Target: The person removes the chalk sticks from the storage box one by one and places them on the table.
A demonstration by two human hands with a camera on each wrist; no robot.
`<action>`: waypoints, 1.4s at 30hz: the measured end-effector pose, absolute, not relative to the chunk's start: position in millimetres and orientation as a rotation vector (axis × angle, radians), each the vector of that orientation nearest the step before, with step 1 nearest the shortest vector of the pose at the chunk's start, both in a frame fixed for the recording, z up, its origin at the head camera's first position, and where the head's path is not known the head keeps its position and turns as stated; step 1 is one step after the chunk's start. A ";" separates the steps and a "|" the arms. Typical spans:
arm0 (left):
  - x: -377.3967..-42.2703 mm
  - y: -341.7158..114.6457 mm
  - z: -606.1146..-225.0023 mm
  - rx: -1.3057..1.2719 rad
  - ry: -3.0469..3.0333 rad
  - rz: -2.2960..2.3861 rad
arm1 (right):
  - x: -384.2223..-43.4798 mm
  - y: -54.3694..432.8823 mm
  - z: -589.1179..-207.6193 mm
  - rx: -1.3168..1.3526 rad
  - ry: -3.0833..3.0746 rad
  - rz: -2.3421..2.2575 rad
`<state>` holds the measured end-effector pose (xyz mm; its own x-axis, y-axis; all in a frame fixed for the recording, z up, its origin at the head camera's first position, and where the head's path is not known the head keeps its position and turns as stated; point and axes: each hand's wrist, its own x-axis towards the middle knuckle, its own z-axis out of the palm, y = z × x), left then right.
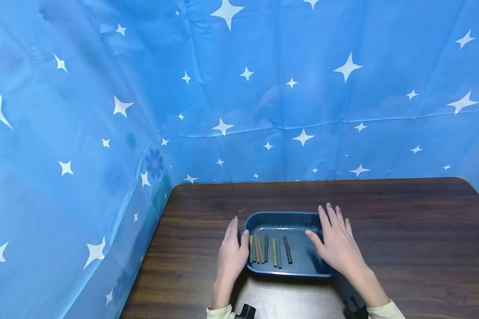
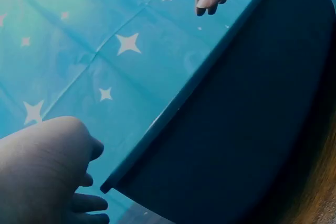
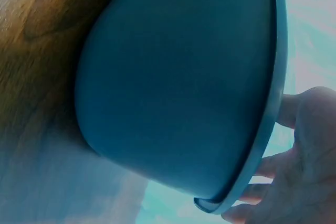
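A dark blue rectangular tray [image 1: 305,259] with rounded corners stands on the table. Several short thin sticks [image 1: 274,252], yellow-green, brown, grey and dark, lie in its left half, roughly side by side. Along the left side is my left hand [image 1: 232,257], fingers straight and pointing away, thumb right at the rim. My right hand [image 1: 339,243] is at the right end, fingers spread outside the wall and thumb reaching over the rim. The right wrist view shows those fingers [image 3: 275,165] straight by the tray's rim [image 3: 274,103].
The brown wood-grain table [image 1: 415,248] extends farther to the right of the tray. A blue curtain [image 1: 315,97] with white stars hangs behind the table and along its left side. Dark wrist straps [image 1: 246,311] sit at both cuffs.
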<state>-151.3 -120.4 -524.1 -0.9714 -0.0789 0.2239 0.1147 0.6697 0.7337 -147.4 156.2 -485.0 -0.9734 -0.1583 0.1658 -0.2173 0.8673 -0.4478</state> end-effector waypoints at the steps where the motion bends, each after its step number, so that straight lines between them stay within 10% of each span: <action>1: -151.0 -120.9 -525.4 -0.017 -2.629 -1.194 | -147.4 155.6 -485.3 0.299 -2.914 0.718; 42: -169.0 -140.1 -527.6 0.020 -2.458 -2.087 | -163.4 105.5 -521.2 0.145 -2.938 1.219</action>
